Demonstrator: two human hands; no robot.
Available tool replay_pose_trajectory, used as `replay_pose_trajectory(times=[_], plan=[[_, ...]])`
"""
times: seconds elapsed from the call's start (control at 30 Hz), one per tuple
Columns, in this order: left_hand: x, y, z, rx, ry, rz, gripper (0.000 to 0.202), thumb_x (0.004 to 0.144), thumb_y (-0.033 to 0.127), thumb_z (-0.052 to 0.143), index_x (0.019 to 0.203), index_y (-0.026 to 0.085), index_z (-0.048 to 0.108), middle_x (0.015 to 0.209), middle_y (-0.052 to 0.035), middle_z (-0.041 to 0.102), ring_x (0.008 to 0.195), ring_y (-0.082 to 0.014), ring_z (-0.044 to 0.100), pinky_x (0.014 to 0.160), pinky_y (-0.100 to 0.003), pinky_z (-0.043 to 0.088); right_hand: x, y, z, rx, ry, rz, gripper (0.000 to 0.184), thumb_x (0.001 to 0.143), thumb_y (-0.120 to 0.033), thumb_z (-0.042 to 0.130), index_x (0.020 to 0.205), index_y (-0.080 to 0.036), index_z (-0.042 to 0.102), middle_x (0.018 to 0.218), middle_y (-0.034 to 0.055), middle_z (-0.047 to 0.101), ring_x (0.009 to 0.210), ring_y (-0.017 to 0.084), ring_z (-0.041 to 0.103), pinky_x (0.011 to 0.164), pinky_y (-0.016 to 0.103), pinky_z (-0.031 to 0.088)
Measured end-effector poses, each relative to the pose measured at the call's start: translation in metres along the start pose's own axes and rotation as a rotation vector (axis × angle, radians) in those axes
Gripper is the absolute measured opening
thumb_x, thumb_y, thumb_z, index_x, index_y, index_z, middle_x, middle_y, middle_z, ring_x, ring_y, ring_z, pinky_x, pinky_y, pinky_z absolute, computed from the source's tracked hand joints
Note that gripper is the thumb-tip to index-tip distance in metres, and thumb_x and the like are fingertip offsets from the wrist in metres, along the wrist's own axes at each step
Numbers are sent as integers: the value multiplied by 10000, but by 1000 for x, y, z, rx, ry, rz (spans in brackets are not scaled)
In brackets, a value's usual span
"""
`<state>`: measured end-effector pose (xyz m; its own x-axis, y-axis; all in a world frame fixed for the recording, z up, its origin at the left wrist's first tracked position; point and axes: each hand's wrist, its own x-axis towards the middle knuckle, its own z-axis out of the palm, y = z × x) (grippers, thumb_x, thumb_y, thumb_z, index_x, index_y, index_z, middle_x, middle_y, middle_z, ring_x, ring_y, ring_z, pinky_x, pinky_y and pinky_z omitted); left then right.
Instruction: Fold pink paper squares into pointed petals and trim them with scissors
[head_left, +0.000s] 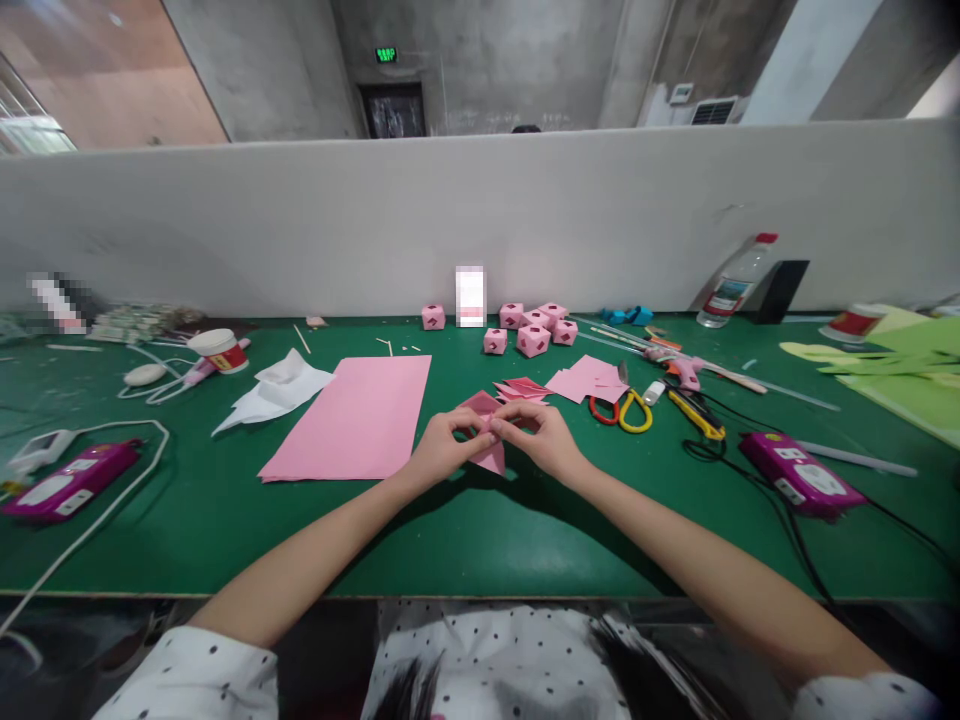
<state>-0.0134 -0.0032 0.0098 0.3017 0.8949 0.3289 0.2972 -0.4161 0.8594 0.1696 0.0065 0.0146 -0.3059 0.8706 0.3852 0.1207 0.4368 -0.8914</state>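
Observation:
Between my two hands is a partly folded piece of pink paper (491,461), held just above the green table. My left hand (448,442) pinches its left side with thumb and fingers. From the right, my right hand (541,432) pinches the same piece, the thumbs nearly meeting at its middle. My fingers hide part of the folds. Right behind them lie several folded pink paper pieces (523,388). A stack of pink squares (589,379) sits to their right. Large pink sheets (352,420) lie to the left of my left hand.
Several pink paper cubes (533,340) stand near the grey partition (337,230). On the right are scissors (634,411), a yellow utility knife (697,414), a pink glue gun (681,369), a bottle (735,285) and a purple box (801,472). White tissue (277,392) and a paper cup (220,350) are left.

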Motion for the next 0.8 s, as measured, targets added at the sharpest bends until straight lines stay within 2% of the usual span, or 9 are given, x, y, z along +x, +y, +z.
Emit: replay_pose_trajectory(times=[0.2, 0.37, 0.53, 0.7, 0.8], plan=[[-1, 2, 2, -2, -7, 9, 190, 765, 330, 693, 702, 152, 676, 757, -30, 651, 734, -153, 580, 701, -261, 432, -1, -3, -1, 126, -1, 102, 260, 740, -427, 735, 773, -169, 728, 775, 45, 705, 705, 172, 627, 658, 285, 492], [-1, 5, 3, -18, -59, 6, 177, 783, 305, 661, 702, 148, 658, 740, -24, 638, 720, -148, 570, 693, -258, 423, -3, -5, 3, 175, 14, 108, 267, 727, -421, 741, 689, -164, 676, 718, 26, 660, 675, 152, 592, 637, 272, 474], [-2, 5, 2, -6, -65, 6, 195, 778, 309, 663, 671, 147, 641, 713, -18, 620, 705, -145, 559, 689, -258, 415, -1, -1, 3, 227, -32, 144, 278, 706, -423, 757, 769, -162, 685, 764, 25, 666, 696, 148, 591, 676, 287, 488], [-1, 3, 1, 23, -98, 10, 177, 783, 308, 658, 706, 149, 674, 714, -16, 626, 698, -142, 549, 682, -255, 407, 0, 0, 0, 279, -37, 144, 262, 693, -389, 767, 664, -167, 632, 722, 5, 639, 687, 137, 568, 670, 279, 460], [-1, 2, 1, 28, -112, 4, 181, 780, 312, 662, 711, 146, 681, 711, -16, 625, 688, -139, 542, 671, -251, 402, -1, 1, -1, 261, -51, 125, 243, 723, -375, 743, 665, -169, 627, 711, 1, 630, 689, 138, 560, 665, 273, 446]])
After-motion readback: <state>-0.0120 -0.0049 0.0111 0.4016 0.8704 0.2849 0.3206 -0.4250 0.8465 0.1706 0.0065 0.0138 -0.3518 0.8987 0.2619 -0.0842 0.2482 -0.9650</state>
